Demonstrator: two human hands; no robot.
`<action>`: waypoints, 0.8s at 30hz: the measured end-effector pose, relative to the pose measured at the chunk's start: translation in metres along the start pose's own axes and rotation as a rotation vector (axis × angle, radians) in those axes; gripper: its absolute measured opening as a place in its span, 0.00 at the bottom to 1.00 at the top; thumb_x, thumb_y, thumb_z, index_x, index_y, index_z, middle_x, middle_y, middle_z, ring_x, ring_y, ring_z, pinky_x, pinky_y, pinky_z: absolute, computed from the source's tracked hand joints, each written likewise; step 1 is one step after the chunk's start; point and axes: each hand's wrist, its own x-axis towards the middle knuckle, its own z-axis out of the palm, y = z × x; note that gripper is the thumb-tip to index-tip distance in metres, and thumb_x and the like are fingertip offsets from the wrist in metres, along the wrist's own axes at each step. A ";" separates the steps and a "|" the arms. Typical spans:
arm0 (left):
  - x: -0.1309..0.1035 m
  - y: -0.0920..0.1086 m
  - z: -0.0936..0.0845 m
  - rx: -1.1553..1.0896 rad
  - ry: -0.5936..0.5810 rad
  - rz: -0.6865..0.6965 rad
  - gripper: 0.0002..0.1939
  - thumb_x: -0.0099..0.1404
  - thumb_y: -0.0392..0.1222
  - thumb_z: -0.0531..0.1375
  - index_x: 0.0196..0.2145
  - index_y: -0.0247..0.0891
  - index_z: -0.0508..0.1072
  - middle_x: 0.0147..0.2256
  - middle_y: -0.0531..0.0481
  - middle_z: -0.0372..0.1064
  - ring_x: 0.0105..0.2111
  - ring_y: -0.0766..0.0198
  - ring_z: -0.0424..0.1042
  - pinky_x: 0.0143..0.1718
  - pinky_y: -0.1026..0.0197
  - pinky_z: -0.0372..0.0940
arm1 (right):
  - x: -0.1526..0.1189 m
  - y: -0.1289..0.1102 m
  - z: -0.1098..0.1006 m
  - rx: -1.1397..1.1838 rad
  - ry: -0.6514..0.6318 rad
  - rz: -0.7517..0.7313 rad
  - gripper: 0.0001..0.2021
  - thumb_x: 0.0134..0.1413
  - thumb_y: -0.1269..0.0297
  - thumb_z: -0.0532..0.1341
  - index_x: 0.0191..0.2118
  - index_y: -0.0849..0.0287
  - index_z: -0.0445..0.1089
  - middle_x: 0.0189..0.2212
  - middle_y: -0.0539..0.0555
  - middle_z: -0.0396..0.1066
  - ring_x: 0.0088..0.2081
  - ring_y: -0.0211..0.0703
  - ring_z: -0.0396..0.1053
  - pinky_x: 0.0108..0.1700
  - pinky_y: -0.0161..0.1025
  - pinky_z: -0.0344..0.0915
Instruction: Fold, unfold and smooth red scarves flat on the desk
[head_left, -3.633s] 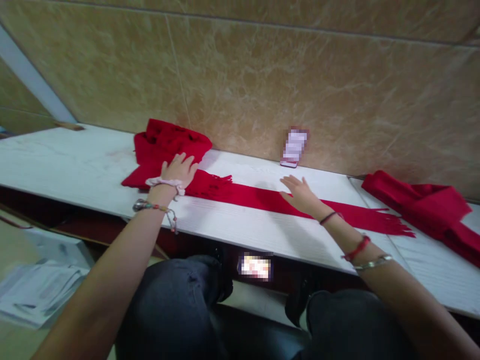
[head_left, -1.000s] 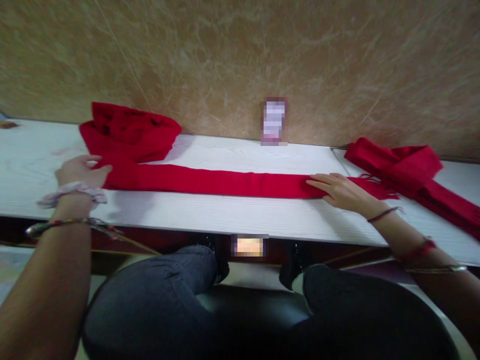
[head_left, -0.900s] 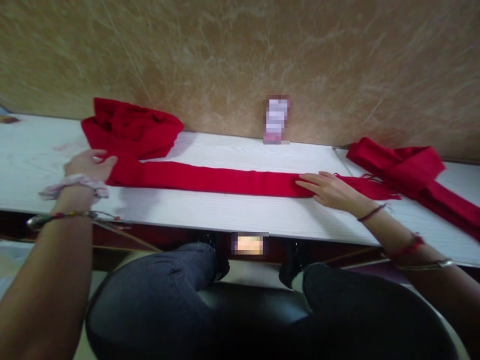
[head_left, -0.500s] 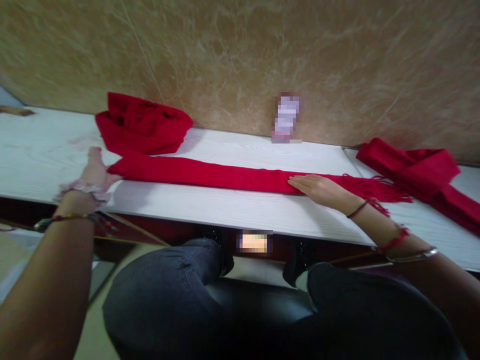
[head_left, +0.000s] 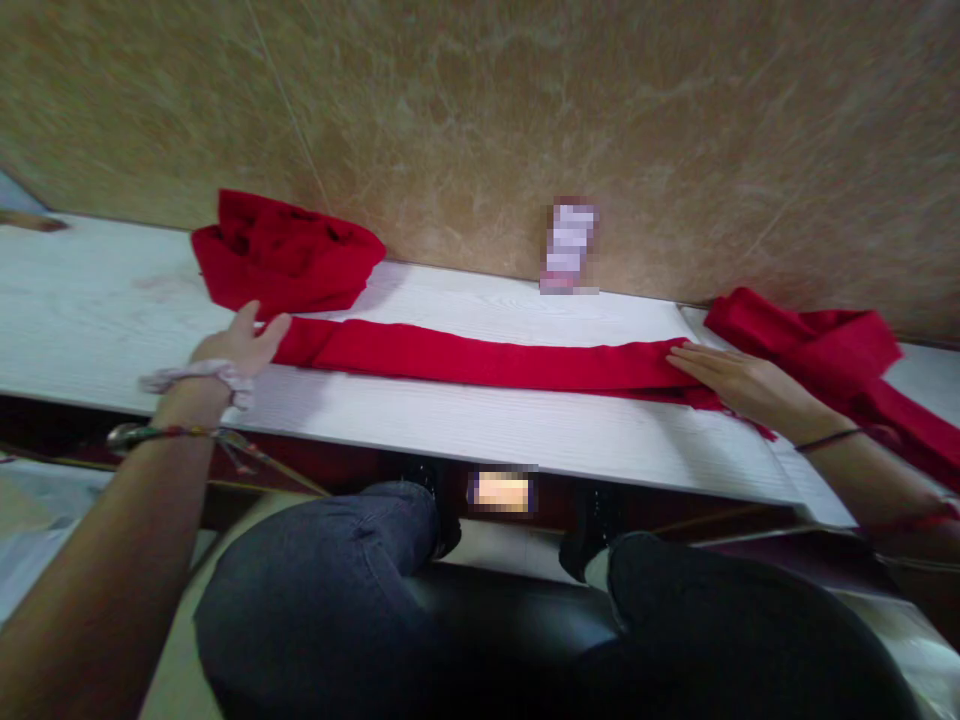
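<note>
A long red scarf (head_left: pixel 480 358) lies stretched flat along the white tabletop (head_left: pixel 465 420). My left hand (head_left: pixel 240 345) rests at its left end, fingers spread, touching the fabric's edge. Flat on the scarf's right end lies my right hand (head_left: pixel 739 380), palm down, covering most of the fringe there. Neither hand grips the cloth.
A bunched red scarf pile (head_left: pixel 281 250) sits at the back left against the tiled wall. Another red scarf (head_left: pixel 825 345) lies at the right. A small blurred object (head_left: pixel 568 250) leans on the wall. My knees in dark trousers (head_left: pixel 322 560) are under the table edge.
My right hand has slid rightward along the scarf to its fringed end. My left hand has moved in to the scarf's left end. The scarf lies straighter than before.
</note>
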 end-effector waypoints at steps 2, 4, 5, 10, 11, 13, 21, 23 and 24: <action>-0.011 0.021 -0.006 -0.019 -0.059 -0.036 0.39 0.64 0.62 0.35 0.64 0.31 0.38 0.57 0.28 0.54 0.54 0.40 0.60 0.48 0.45 0.59 | -0.002 0.001 -0.001 -0.012 0.004 0.043 0.22 0.59 0.74 0.45 0.58 0.63 0.59 0.56 0.62 0.61 0.57 0.49 0.58 0.57 0.48 0.59; -0.024 0.049 -0.012 -0.032 -0.016 0.029 0.36 0.66 0.59 0.37 0.64 0.33 0.38 0.59 0.27 0.48 0.57 0.38 0.54 0.50 0.43 0.57 | 0.002 -0.006 0.001 -0.001 0.001 0.077 0.22 0.58 0.74 0.46 0.57 0.64 0.60 0.55 0.63 0.62 0.56 0.49 0.59 0.57 0.48 0.59; -0.032 0.065 -0.013 -0.032 0.026 0.084 0.35 0.67 0.57 0.37 0.64 0.33 0.40 0.60 0.27 0.46 0.57 0.38 0.53 0.51 0.42 0.55 | 0.006 -0.011 0.002 0.016 -0.001 0.090 0.22 0.58 0.75 0.46 0.57 0.63 0.60 0.55 0.62 0.62 0.56 0.49 0.60 0.57 0.48 0.59; -0.059 0.134 -0.008 0.080 0.113 0.607 0.29 0.67 0.53 0.44 0.62 0.38 0.51 0.62 0.38 0.42 0.61 0.43 0.42 0.56 0.43 0.48 | 0.024 -0.033 0.015 0.165 0.060 0.192 0.29 0.49 0.79 0.50 0.59 0.57 0.57 0.58 0.57 0.59 0.58 0.47 0.57 0.58 0.47 0.58; -0.060 0.141 -0.004 0.111 0.070 0.657 0.28 0.67 0.53 0.45 0.62 0.40 0.52 0.63 0.40 0.41 0.62 0.44 0.41 0.57 0.42 0.47 | 0.024 -0.033 0.017 0.199 0.103 0.232 0.31 0.47 0.79 0.52 0.60 0.57 0.55 0.58 0.58 0.57 0.59 0.48 0.56 0.59 0.48 0.56; -0.060 0.148 0.005 0.154 -0.016 0.674 0.27 0.68 0.53 0.44 0.62 0.42 0.52 0.64 0.42 0.40 0.63 0.45 0.39 0.57 0.42 0.45 | 0.019 -0.032 0.024 0.268 0.207 0.334 0.36 0.44 0.76 0.56 0.62 0.58 0.50 0.60 0.59 0.54 0.60 0.51 0.53 0.60 0.51 0.54; -0.045 0.137 0.021 0.120 -0.029 0.651 0.27 0.69 0.51 0.42 0.62 0.41 0.50 0.63 0.43 0.41 0.62 0.43 0.40 0.57 0.41 0.42 | 0.005 -0.035 0.051 0.570 0.316 0.804 0.44 0.41 0.67 0.62 0.64 0.61 0.41 0.52 0.63 0.65 0.52 0.55 0.64 0.51 0.53 0.64; -0.040 0.133 0.022 0.134 -0.037 0.647 0.27 0.69 0.51 0.41 0.63 0.41 0.49 0.64 0.43 0.40 0.62 0.44 0.40 0.57 0.41 0.42 | 0.012 -0.040 0.046 0.526 0.318 0.836 0.37 0.40 0.71 0.60 0.60 0.61 0.51 0.44 0.59 0.72 0.46 0.52 0.69 0.48 0.50 0.66; -0.037 0.130 0.022 0.144 -0.042 0.646 0.27 0.69 0.50 0.41 0.63 0.41 0.48 0.64 0.43 0.40 0.62 0.44 0.40 0.57 0.41 0.42 | 0.016 -0.042 0.040 0.492 0.321 0.834 0.33 0.39 0.74 0.58 0.58 0.61 0.57 0.41 0.57 0.73 0.43 0.50 0.71 0.46 0.49 0.68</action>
